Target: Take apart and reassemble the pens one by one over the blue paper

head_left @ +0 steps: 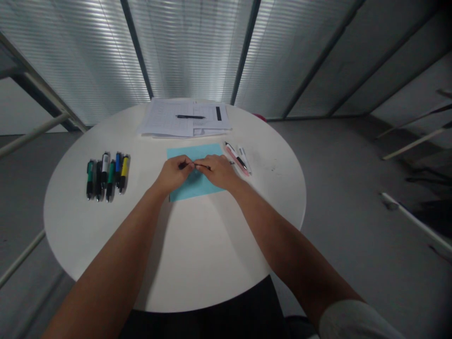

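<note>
Over a light blue sheet (197,188) on a round white table, my left hand (174,172) and my right hand (219,170) meet with fingers pinched. Between them runs a slim dark pen (202,165), gripped by both. Fingers cover most of it, so I cannot tell whether it is whole or in parts. A thin dark end with a pale section pokes out past my right hand. Just right of that hand lie a white-and-black pen (236,154), a pink strip-like item (237,162) and a clear-white pen (244,159).
Several thick pens or markers, including a green one (90,179) and a yellow one (124,174), lie side by side on the left. Stacked printed papers (165,125) with a black pen (190,117) rest at the back of the white table (197,263). Blinds stand behind.
</note>
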{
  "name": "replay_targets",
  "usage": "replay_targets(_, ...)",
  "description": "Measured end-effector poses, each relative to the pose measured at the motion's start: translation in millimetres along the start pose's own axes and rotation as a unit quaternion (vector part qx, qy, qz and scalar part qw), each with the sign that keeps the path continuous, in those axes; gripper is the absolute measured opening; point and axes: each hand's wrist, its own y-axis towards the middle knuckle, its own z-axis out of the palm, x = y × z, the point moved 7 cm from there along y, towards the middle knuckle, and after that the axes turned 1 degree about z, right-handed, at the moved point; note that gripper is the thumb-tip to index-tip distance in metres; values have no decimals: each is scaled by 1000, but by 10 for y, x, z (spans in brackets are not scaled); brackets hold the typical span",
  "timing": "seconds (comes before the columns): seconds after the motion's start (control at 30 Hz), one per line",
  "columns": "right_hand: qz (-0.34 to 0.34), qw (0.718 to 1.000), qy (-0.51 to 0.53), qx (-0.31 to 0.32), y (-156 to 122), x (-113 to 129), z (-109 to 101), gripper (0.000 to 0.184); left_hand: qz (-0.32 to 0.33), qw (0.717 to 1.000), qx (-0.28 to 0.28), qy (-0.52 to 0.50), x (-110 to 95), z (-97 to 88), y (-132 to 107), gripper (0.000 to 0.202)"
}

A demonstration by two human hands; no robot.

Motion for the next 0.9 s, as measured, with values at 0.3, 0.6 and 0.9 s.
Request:
replay_targets(0.3, 12, 999, 25, -17, -8, 8, -13, 30, -5, 1000, -3, 11, -23, 6, -3, 33)
replay_targets(0.6, 11, 988, 136, -77, 12, -79, -6, 26, -3, 1000, -5, 11, -42, 8, -3, 29)
replay_targets(0.9, 9, 988, 122, -90, 27, -103, -11, 15, -14, 999, -31, -4, 0, -23, -4, 19)
